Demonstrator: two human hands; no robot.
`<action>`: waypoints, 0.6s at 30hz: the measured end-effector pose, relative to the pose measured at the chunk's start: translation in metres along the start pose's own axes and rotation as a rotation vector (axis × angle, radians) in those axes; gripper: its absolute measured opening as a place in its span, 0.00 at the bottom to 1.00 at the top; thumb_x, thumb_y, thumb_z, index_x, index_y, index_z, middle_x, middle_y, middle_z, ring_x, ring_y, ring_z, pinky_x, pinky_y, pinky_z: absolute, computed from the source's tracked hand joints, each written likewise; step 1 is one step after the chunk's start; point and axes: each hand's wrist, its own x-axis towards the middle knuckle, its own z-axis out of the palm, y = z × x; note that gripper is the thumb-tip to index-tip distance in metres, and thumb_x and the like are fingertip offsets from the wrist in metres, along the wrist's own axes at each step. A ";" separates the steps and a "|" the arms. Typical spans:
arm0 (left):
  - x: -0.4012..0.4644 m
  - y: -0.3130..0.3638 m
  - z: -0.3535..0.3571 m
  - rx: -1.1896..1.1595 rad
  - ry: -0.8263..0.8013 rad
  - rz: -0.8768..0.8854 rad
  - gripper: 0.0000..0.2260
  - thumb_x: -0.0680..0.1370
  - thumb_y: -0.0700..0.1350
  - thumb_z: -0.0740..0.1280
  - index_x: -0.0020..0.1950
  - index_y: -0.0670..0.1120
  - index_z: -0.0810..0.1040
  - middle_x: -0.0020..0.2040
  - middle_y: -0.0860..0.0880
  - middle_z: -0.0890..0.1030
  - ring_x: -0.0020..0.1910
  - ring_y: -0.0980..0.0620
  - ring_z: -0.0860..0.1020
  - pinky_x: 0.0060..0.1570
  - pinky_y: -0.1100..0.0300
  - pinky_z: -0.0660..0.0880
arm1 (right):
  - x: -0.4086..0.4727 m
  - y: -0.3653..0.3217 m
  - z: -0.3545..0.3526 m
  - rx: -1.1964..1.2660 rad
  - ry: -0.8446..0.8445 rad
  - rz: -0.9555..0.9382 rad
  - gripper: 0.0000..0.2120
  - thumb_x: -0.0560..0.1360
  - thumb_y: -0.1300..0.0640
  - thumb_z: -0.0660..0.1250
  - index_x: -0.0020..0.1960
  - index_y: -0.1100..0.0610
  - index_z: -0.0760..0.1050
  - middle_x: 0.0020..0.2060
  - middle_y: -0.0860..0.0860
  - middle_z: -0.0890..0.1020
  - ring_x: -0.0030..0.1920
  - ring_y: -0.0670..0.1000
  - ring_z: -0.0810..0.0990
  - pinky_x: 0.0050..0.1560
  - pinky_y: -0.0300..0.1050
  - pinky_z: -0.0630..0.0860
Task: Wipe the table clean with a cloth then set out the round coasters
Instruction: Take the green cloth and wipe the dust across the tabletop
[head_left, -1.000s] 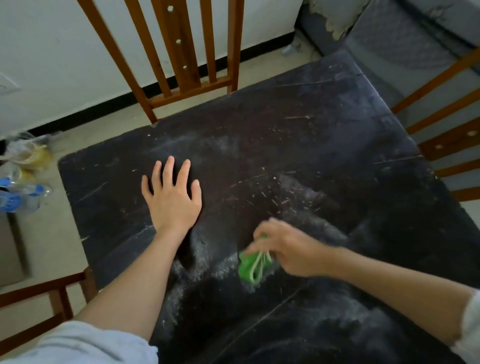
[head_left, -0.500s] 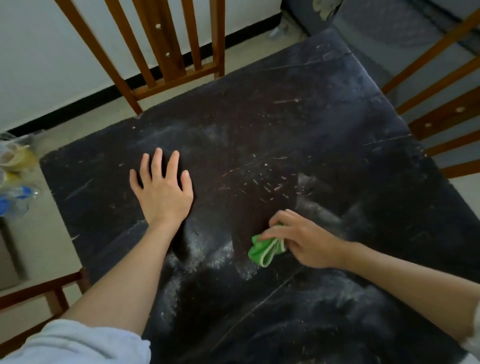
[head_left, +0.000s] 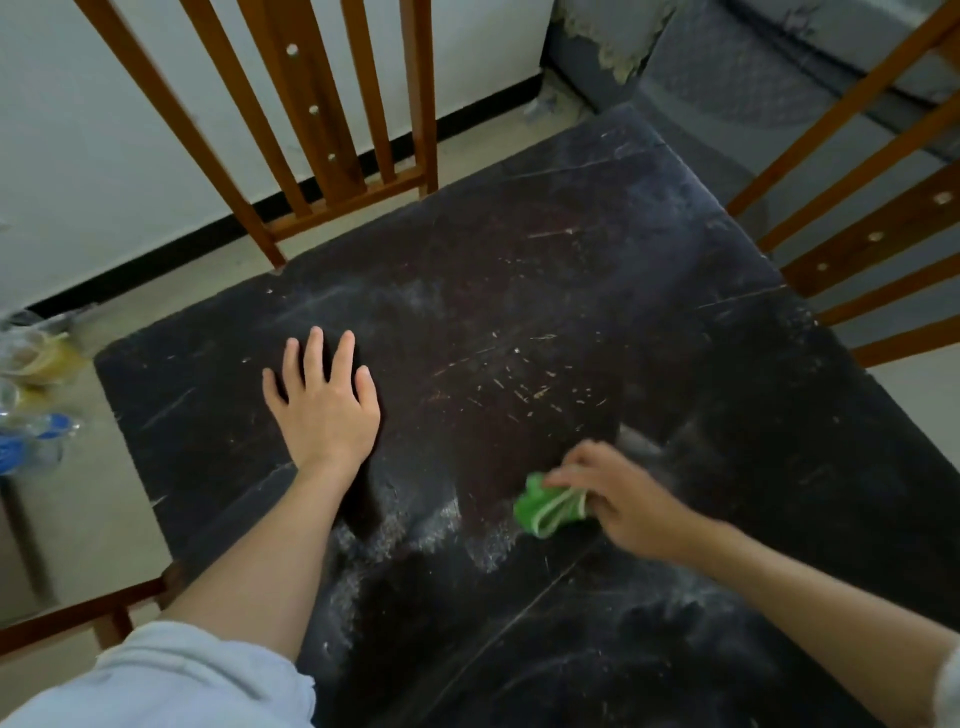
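The left hand (head_left: 324, 410) lies flat on the dark counter (head_left: 597, 291), fingers straight and spread, its grip wide and holding nothing; the right hand (head_left: 618, 499) has its grip curled round a bunched green cloth (head_left: 545, 512). The cloth presses on the counter's near middle, beside white dusty smears (head_left: 415, 525)

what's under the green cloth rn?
The green cloth, bunched in the right hand, sits on the dark table. Whitish dust streaks show around it; the patch directly beneath is covered, so its state cannot be seen.
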 end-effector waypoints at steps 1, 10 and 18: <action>0.000 0.000 -0.001 0.008 -0.012 -0.001 0.20 0.80 0.51 0.54 0.73 0.52 0.64 0.75 0.45 0.60 0.75 0.44 0.54 0.72 0.40 0.49 | -0.008 -0.004 -0.002 0.061 -0.050 0.009 0.22 0.72 0.72 0.58 0.60 0.54 0.76 0.51 0.51 0.73 0.50 0.50 0.74 0.50 0.42 0.73; -0.014 0.035 -0.012 -0.050 -0.078 -0.021 0.22 0.81 0.50 0.51 0.76 0.51 0.56 0.78 0.46 0.50 0.77 0.44 0.46 0.72 0.38 0.44 | 0.040 0.060 -0.050 -0.132 0.516 0.452 0.23 0.71 0.72 0.59 0.63 0.58 0.74 0.54 0.60 0.74 0.53 0.61 0.73 0.56 0.49 0.70; -0.068 0.102 0.004 -0.059 -0.186 0.390 0.23 0.78 0.53 0.54 0.74 0.53 0.63 0.76 0.46 0.59 0.76 0.45 0.53 0.71 0.38 0.47 | -0.051 0.012 0.005 0.046 0.177 0.083 0.22 0.70 0.69 0.58 0.61 0.55 0.75 0.53 0.55 0.75 0.51 0.54 0.74 0.52 0.47 0.74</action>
